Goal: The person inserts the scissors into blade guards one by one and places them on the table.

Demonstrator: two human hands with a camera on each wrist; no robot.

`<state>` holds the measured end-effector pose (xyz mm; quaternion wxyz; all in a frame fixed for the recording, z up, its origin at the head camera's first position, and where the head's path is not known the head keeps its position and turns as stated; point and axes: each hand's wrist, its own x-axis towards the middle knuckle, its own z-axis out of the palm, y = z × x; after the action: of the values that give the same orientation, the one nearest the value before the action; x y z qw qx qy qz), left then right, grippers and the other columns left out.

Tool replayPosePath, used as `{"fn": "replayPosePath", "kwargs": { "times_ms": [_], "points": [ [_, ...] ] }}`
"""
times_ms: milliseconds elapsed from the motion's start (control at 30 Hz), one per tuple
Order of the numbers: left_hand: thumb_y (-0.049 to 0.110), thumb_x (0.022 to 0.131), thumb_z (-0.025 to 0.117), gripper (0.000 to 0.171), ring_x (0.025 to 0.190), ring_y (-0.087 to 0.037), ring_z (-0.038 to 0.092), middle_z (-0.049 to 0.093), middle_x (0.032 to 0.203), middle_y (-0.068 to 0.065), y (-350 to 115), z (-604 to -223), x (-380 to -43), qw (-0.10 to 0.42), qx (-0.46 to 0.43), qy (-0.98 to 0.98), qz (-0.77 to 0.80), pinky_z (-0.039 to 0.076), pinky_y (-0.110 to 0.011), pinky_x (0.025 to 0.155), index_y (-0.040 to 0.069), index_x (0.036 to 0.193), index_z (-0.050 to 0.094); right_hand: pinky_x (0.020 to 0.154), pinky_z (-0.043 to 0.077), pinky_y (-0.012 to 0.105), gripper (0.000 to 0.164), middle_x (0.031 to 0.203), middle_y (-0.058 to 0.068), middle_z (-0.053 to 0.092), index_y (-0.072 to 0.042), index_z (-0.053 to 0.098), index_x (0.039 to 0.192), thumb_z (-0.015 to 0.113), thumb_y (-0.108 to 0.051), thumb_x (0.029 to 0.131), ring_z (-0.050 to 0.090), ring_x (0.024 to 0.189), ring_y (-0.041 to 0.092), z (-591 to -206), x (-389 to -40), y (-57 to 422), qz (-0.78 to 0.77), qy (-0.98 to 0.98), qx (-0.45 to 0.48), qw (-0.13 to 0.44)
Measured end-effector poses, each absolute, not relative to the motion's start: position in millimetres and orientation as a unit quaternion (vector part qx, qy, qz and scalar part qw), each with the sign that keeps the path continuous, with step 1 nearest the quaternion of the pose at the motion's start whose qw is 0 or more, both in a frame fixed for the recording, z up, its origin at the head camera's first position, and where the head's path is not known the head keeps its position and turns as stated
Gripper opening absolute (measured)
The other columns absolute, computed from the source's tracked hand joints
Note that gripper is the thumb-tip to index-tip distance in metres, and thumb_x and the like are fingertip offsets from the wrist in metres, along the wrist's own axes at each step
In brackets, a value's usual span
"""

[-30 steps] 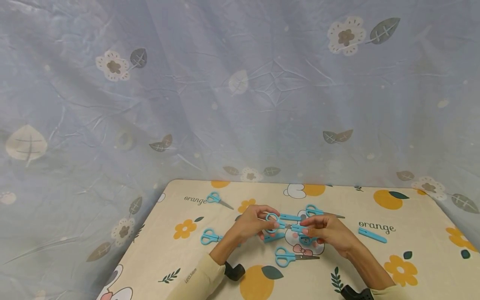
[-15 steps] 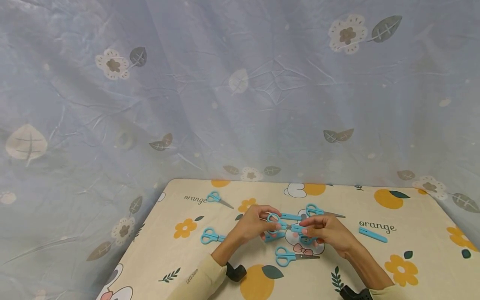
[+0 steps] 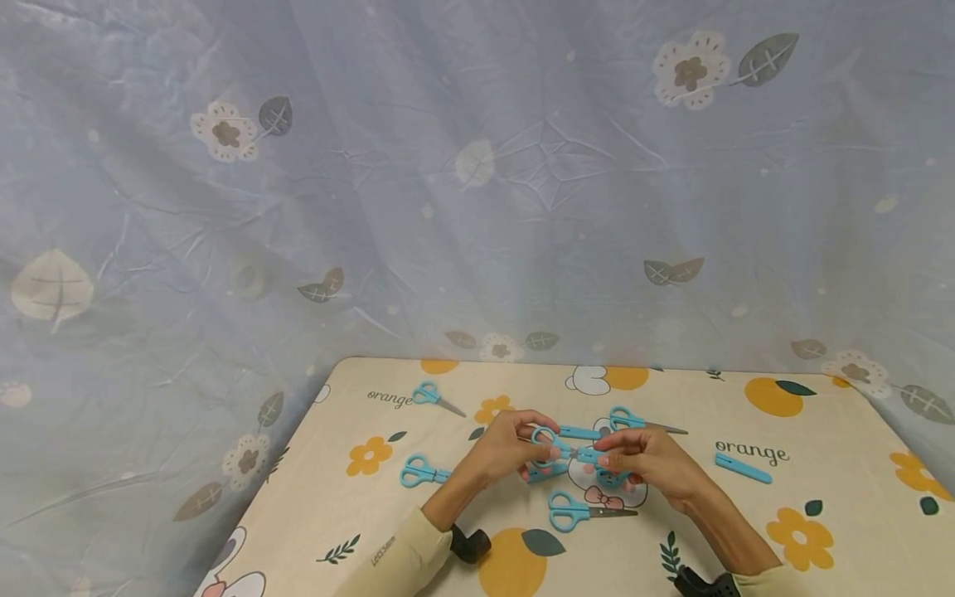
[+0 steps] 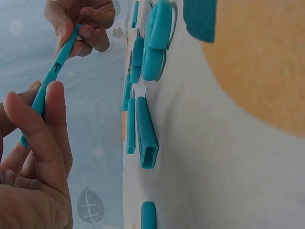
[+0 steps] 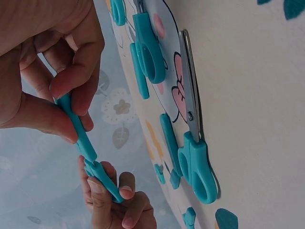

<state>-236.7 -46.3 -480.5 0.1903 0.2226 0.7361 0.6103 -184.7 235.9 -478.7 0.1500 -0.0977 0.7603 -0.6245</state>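
Observation:
Above the middle of the table, my left hand (image 3: 503, 454) pinches the light-blue handles of a pair of scissors (image 3: 564, 453). My right hand (image 3: 660, 466) pinches a light-blue blade cover (image 3: 589, 455) that sits over the blades, its mouth right at the handles. Both wrist views show cover (image 5: 78, 129) and handles (image 4: 39, 100) in one line, thumb and fingers gripping each. The blades are mostly hidden inside the cover. Below the hands lie a loose cover (image 3: 547, 473) and scissors (image 3: 610, 478) partly hidden by the right hand.
Bare-bladed scissors (image 3: 570, 512) lie at the front, others (image 3: 622, 419) behind the right hand. More scissors (image 3: 426, 394) are at the back left, with another pair (image 3: 421, 471) beside the left forearm. Loose covers lie behind the hands (image 3: 578, 432) and at the right (image 3: 742, 468).
The blade cover has slid slightly farther over the blades toward the handles, narrowing the bare metal between them. Both hands keep their grips and hardly move otherwise.

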Motion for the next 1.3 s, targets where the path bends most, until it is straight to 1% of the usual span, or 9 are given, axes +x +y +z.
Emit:
{"fn": "replayPosePath", "kwargs": {
  "times_ms": [67,200,267,400,633,867,1000,1100,1300],
  "points": [
    [0.007,0.095,0.081,0.024,0.064,-0.012,0.071,0.079,0.083,0.001,-46,-481,-236,0.187,0.224,0.741,0.605,0.052,-0.024,0.046,0.016,0.118,0.078,0.064,0.055,0.027,0.041,0.106,-0.004,0.080,0.013,0.066,0.133,0.072,-0.016,0.103,0.071,0.089,0.013,-479,-185,235,-0.627,0.758,-0.098,0.151],
    [0.008,0.095,0.082,0.026,0.062,-0.011,0.069,0.079,0.082,0.002,-45,-481,-236,0.187,0.221,0.741,0.605,0.051,-0.023,0.046,0.009,0.121,0.077,0.063,0.055,0.026,0.041,0.103,-0.005,0.080,0.014,0.066,0.131,0.073,-0.014,0.103,0.071,0.087,0.011,-479,-185,234,-0.634,0.753,-0.098,0.151],
    [0.008,0.095,0.082,0.026,0.061,-0.012,0.068,0.078,0.081,0.001,-44,-481,-235,0.189,0.217,0.739,0.609,0.050,-0.022,0.046,0.008,0.121,0.077,0.062,0.055,0.025,0.041,0.102,-0.005,0.080,0.014,0.066,0.131,0.073,-0.014,0.102,0.070,0.086,0.011,-479,-185,233,-0.634,0.752,-0.097,0.150],
    [0.008,0.095,0.082,0.023,0.061,-0.012,0.070,0.078,0.081,0.000,-44,-482,-235,0.195,0.207,0.734,0.616,0.049,-0.023,0.046,0.013,0.117,0.078,0.062,0.054,0.025,0.041,0.102,-0.003,0.079,0.014,0.066,0.131,0.073,-0.014,0.102,0.067,0.083,0.012,-479,-185,232,-0.631,0.755,-0.096,0.150],
    [0.009,0.095,0.081,0.033,0.061,-0.011,0.073,0.080,0.084,-0.002,-43,-483,-234,0.205,0.188,0.727,0.628,0.048,-0.022,0.046,0.000,0.126,0.074,0.062,0.052,0.025,0.040,0.095,-0.005,0.078,0.014,0.067,0.129,0.074,-0.014,0.102,0.064,0.078,0.012,-479,-185,230,-0.624,0.762,-0.105,0.137],
    [0.006,0.094,0.082,0.032,0.060,-0.012,0.071,0.079,0.082,-0.002,-41,-482,-231,0.187,0.208,0.730,0.623,0.050,-0.022,0.046,-0.002,0.124,0.073,0.061,0.050,0.026,0.038,0.094,-0.002,0.079,0.014,0.068,0.128,0.074,-0.012,0.101,0.058,0.072,0.010,-480,-185,228,-0.626,0.761,-0.105,0.136],
    [0.006,0.093,0.083,0.025,0.058,-0.014,0.069,0.078,0.080,-0.002,-40,-481,-230,0.179,0.215,0.731,0.622,0.050,-0.023,0.046,0.006,0.118,0.077,0.061,0.050,0.026,0.037,0.097,0.003,0.081,0.013,0.068,0.129,0.073,-0.012,0.101,0.059,0.072,0.010,-481,-186,227,-0.628,0.758,-0.103,0.141],
    [0.005,0.093,0.084,0.022,0.058,-0.014,0.069,0.078,0.080,-0.001,-40,-480,-229,0.184,0.210,0.728,0.626,0.049,-0.023,0.046,0.013,0.113,0.078,0.060,0.049,0.025,0.037,0.098,0.005,0.082,0.013,0.068,0.129,0.072,-0.012,0.101,0.058,0.070,0.009,-481,-185,225,-0.627,0.759,-0.103,0.145],
    [0.005,0.092,0.084,0.023,0.059,-0.013,0.069,0.076,0.079,0.001,-43,-482,-230,0.203,0.205,0.722,0.629,0.052,-0.021,0.046,0.013,0.113,0.078,0.059,0.048,0.024,0.039,0.100,0.003,0.082,0.012,0.068,0.130,0.074,-0.014,0.101,0.055,0.068,0.008,-480,-183,224,-0.626,0.757,-0.103,0.153]
  ]
}}
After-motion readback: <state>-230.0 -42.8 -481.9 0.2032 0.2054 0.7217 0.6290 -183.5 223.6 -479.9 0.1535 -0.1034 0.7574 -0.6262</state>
